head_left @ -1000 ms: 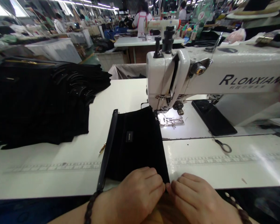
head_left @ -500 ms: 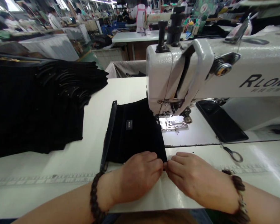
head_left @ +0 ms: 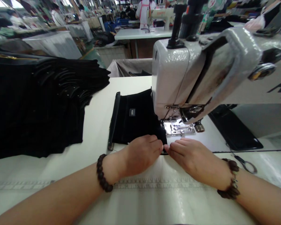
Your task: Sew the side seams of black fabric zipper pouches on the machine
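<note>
A black fabric panel (head_left: 140,122) lies flat on the table, with a small label patch (head_left: 132,112) and a dark strip (head_left: 114,122) along its left edge. Its right edge runs under the needle area of a white sewing machine (head_left: 170,75). At the panel's near right corner, my left hand (head_left: 140,154) is closed in a pinch on the fabric. My right hand (head_left: 192,156) pinches the same corner from the other side, fingertips almost touching the left ones. The fingertips partly hide that corner.
A tall pile of black fabric pieces (head_left: 37,109) covers the table's left side. Small thread snips (head_left: 247,164) lie to the right, near a black pad (head_left: 236,128). A printed ruler (head_left: 154,185) crosses the front. Other people (head_left: 144,12) and machines are behind.
Both hands have moved forward, away from me, with the black panel, whose edge has fed further past the needle. The view has also shifted closer to the machine.
</note>
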`<state>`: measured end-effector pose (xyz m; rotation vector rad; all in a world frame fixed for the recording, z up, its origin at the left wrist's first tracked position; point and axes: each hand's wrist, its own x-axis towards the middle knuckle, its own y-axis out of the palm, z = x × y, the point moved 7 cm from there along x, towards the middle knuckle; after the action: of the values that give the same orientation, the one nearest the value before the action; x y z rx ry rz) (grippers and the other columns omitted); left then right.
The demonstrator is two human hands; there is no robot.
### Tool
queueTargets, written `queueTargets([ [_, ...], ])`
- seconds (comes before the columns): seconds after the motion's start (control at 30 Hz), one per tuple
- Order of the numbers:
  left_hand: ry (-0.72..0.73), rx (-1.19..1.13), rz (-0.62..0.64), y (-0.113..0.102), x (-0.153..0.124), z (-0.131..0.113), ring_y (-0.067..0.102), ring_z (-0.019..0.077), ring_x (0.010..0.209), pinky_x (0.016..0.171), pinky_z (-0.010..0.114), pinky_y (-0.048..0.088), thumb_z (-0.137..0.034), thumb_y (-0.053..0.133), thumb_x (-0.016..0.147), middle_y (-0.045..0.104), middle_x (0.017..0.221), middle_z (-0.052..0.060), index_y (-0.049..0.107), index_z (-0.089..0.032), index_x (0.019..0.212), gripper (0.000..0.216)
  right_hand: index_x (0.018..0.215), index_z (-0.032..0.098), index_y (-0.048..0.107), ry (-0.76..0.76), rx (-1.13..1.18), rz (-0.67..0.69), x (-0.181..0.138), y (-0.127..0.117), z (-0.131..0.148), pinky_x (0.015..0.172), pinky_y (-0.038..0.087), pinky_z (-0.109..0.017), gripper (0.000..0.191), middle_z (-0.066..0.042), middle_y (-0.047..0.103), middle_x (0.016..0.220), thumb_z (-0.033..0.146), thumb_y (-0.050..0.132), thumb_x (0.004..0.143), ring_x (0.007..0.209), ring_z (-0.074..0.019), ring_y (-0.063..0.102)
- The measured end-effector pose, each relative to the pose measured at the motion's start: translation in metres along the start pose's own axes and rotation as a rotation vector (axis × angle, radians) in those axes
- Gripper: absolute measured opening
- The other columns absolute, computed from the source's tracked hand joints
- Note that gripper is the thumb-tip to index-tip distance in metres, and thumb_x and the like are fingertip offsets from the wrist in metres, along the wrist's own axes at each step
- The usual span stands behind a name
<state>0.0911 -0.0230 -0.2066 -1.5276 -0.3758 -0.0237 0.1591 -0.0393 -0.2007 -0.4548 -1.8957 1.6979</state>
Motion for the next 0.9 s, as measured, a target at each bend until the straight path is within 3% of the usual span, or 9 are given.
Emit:
queueTargets([
  [0.17, -0.001, 0.055, 0.085, 0.008, 0.007, 0.017, 0.053, 0.0196, 0.074, 0.069, 0.031, 0.048, -0.007, 0.046, 0.08, 0.06, 0.081, 0.008, 0.061, -0.007, 0.082, 0.015, 0.095, 0.005, 0.059, 0.051, -0.051, -0.061, -0.001, 0.008, -0.006, 0.051, 0.028, -0.031, 0.029, -0.004, 0.053, 0.067, 0.01, 0.03, 0.091, 0.057, -0.0148, 0.042],
  [0.43, -0.091, 0.108, 0.193, 0.017, 0.017, 0.046, 0.055, 0.0183, 0.083, 0.076, 0.027, 0.045, -0.01, 0.049, 0.083, 0.061, 0.089, 0.008, 0.06, -0.007, 0.091, 0.014, 0.077, 0.01, 0.059, 0.155, 0.003, -0.139, 0.001, 0.01, -0.013, 0.049, 0.024, -0.031, 0.034, -0.002, 0.05, 0.061, 0.013, 0.029, 0.092, 0.052, -0.0128, 0.038],
  [0.9, -0.141, 0.149, 0.055, 0.011, 0.02, 0.058, 0.056, 0.0172, 0.084, 0.077, 0.026, 0.045, -0.009, 0.05, 0.082, 0.062, 0.092, 0.006, 0.059, -0.009, 0.089, 0.011, 0.08, 0.009, 0.059, 0.178, 0.032, -0.118, 0.0, 0.009, -0.015, 0.049, 0.023, -0.03, 0.024, -0.001, 0.05, 0.062, 0.014, 0.037, 0.09, 0.053, -0.0123, 0.038],
])
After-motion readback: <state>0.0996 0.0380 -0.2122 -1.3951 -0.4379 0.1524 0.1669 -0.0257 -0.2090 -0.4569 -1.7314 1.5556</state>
